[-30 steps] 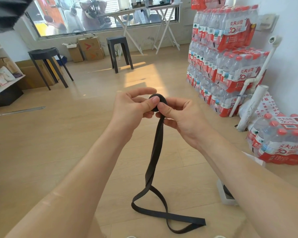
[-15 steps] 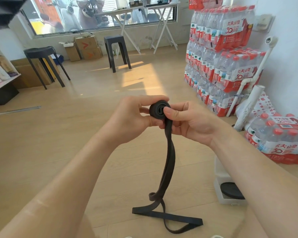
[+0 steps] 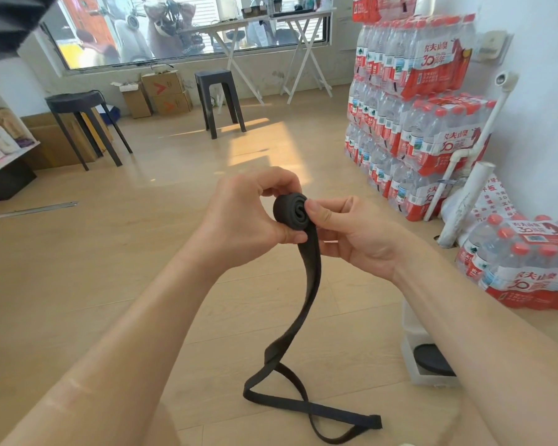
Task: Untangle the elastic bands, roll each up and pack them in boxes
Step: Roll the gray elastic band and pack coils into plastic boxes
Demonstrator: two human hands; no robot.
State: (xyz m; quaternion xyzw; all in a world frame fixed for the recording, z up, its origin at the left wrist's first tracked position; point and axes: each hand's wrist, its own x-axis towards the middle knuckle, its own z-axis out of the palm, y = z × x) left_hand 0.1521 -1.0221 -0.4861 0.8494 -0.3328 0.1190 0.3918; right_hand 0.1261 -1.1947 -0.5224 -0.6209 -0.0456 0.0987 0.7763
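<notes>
Thicker than a second ago, rolled end of black elastic band (image 3: 292, 210), pinched between curled fingers of left hand (image 3: 245, 220) and thumb and fingers of right hand (image 3: 355, 235), loose tail hanging to wooden floor (image 3: 142, 252), looped there near white box (image 3: 429, 380) holding another roll (image 3: 432, 358).

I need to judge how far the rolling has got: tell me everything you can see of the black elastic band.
The black elastic band is a flat, matte, woven-looking strap. Its upper end is wound into a tight spiral roll, with the spiral face toward the camera. The left hand grips the roll from the left, and the right hand pinches it with the thumb on the face. The unrolled length hangs down, twists, and loops on the wooden floor, ending in a square-cut tip.
</notes>
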